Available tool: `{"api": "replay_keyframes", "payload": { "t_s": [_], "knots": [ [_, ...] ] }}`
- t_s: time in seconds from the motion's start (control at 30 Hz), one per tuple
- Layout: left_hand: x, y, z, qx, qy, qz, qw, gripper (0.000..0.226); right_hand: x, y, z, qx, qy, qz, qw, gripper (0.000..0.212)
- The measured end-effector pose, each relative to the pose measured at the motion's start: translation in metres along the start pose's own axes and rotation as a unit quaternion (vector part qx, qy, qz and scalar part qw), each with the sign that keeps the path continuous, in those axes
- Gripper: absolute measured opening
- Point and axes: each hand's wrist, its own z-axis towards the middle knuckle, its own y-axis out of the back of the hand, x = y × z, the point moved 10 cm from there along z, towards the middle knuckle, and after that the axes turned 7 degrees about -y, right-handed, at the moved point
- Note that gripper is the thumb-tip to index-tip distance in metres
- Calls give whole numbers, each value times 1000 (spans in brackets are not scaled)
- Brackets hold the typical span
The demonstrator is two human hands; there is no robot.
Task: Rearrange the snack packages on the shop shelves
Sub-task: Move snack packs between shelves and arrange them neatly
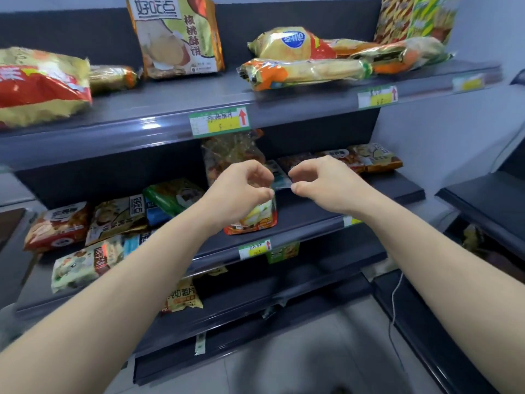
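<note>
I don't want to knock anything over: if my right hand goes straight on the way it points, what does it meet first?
Most likely the flat bluish packet lying on the middle shelf, just ahead of your right hand; depth is hard to judge.

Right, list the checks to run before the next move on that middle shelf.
1. Left hand grip on the orange pack: cannot tell; curled fingers cover its top.
2. Right hand empty: cannot tell; fingers curled beside a blue pack.
3. Orange pack upright: ok.
4. Bare room on the middle shelf right of it: ok.
5. Top-shelf long packs tidy: not ok; lying flat, piled askew.
</note>
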Motion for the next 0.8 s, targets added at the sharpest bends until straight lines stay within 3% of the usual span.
{"api": "replay_keyframes", "payload": {
  "t_s": [0.4, 0.67, 0.8],
  "knots": [
    [-74, -198, 161, 78, -41, -13, 996, 14, -229, 127, 71, -60, -105, 28, 992, 35],
    [-66, -331, 248, 94, 55, -58, 992, 14, -377, 168, 119, -44, -181, 59, 981, 31],
    [-38, -370, 275, 95, 116, -58, 987, 28, -427, 162, 139, -18, -207, 61, 976, 38]
  ]
}}
